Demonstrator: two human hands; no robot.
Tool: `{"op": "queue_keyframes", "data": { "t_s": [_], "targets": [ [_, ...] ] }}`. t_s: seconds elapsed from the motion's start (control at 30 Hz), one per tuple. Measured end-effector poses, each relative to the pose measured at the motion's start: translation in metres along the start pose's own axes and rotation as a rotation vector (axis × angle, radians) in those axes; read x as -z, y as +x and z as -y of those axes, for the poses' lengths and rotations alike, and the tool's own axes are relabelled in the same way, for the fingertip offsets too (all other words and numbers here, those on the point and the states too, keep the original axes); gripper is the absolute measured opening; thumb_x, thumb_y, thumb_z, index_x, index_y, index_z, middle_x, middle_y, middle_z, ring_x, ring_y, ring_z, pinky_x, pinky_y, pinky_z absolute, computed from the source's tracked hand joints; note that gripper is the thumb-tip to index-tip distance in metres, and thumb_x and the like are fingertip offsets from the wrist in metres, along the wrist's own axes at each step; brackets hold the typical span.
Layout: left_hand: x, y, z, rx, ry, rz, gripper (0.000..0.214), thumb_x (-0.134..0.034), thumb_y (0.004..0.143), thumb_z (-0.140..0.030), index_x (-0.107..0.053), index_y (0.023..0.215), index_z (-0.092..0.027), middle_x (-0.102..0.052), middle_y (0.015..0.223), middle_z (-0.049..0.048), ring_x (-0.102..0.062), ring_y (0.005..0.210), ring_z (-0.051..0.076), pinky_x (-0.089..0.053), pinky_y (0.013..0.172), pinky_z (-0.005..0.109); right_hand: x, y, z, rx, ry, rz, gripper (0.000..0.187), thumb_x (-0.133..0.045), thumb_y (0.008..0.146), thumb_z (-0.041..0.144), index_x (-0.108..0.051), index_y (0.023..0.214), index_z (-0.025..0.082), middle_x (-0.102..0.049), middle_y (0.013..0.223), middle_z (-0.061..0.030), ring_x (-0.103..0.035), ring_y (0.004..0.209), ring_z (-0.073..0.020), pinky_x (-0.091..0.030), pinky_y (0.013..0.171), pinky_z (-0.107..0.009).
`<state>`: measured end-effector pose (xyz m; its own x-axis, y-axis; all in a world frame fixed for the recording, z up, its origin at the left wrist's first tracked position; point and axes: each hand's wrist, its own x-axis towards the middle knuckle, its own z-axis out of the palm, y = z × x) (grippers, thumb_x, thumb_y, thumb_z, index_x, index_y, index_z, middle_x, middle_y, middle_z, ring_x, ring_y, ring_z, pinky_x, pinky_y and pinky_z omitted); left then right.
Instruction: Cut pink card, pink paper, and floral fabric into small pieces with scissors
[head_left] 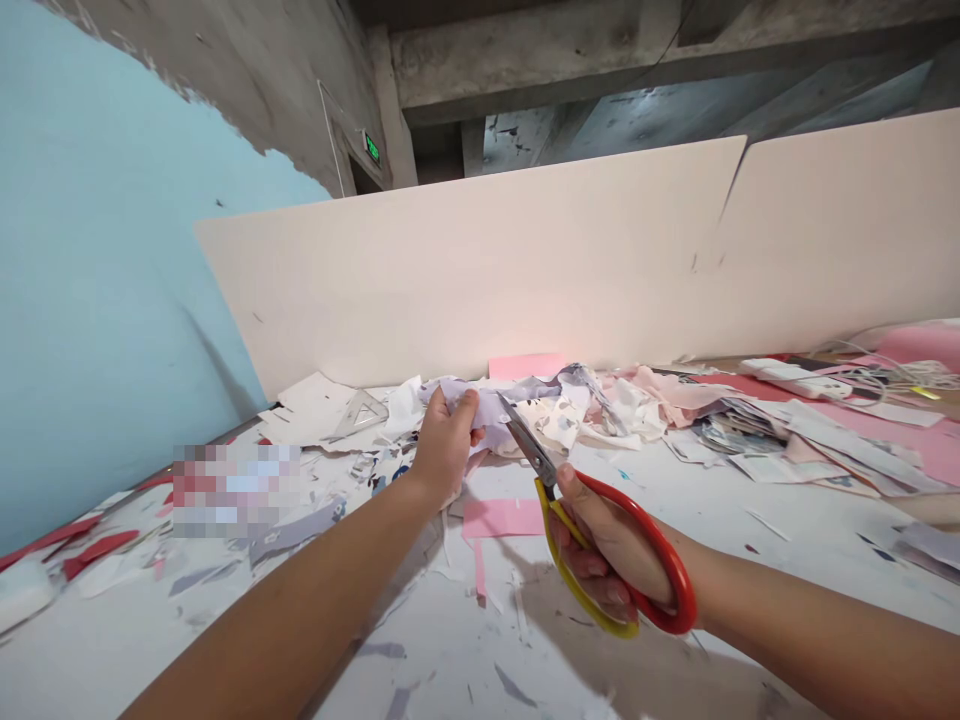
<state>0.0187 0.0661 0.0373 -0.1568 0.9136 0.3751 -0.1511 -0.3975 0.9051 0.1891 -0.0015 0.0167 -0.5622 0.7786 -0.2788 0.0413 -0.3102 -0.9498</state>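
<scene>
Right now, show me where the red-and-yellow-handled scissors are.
In the head view, the scissors sit right of centre, gripped in the right hand, their blades angled up-left at the crumpled lilac paper held by the left hand.

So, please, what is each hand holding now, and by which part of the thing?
The left hand grips a crumpled lilac sheet near its edge; the right hand holds scissors by their red and yellow handles.

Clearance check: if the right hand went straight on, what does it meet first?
The scissors in the right hand meet the crumpled lilac paper in the left hand first; depth is unclear.
</scene>
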Motion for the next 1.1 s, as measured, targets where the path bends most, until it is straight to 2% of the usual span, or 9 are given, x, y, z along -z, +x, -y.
{"op": "queue_keyframes", "data": {
  "t_s": [0.5,0.63,0.77,1.1],
  "targets": [
    [0.001,-0.003,-0.003,0.057,-0.037,0.029,0.022,-0.053,0.072,-0.041,-0.043,0.082,-0.024,-0.043,0.061,-0.0067,-0.038,0.043,0.003,-0.042,0.045,0.018,-0.001,0.0,-0.001,0.019,-0.022,-0.028,0.055,-0.028,0.07,0.072,-0.038,0.06,0.019,-0.033,0.037,0.0078,-0.031,0.023,-0.0057,-0.028,0.023,-0.017],
    [0.001,-0.003,-0.003,0.041,-0.061,0.078,0.019,-0.054,0.073,-0.036,-0.043,0.078,-0.022,-0.042,0.058,-0.0068,-0.04,0.043,0.003,-0.037,0.044,0.014,0.0,-0.003,-0.001,-0.069,0.056,0.006,0.063,-0.02,0.067,0.076,-0.043,0.065,0.017,-0.04,0.046,0.0048,-0.045,0.034,-0.0091,-0.039,0.036,-0.023],
    [0.001,-0.003,-0.003,0.046,-0.057,0.083,0.019,-0.056,0.071,-0.034,-0.044,0.077,-0.02,-0.044,0.061,-0.0054,-0.044,0.047,0.003,-0.034,0.042,0.012,0.003,-0.003,-0.008,-0.042,0.066,0.096,0.07,-0.019,0.064,0.079,-0.047,0.072,0.016,-0.043,0.057,0.0029,-0.054,0.045,-0.0128,-0.042,0.044,-0.026],
    [-0.002,-0.006,-0.004,0.04,-0.083,0.156,0.018,-0.055,0.072,-0.031,-0.043,0.078,-0.019,-0.045,0.059,-0.0063,-0.043,0.044,0.003,-0.031,0.039,0.012,-0.002,-0.005,0.0,0.009,0.104,0.04,0.065,-0.018,0.067,0.076,-0.045,0.069,0.017,-0.039,0.054,0.0046,-0.042,0.037,-0.0085,-0.044,0.043,-0.03]
  ]
}}
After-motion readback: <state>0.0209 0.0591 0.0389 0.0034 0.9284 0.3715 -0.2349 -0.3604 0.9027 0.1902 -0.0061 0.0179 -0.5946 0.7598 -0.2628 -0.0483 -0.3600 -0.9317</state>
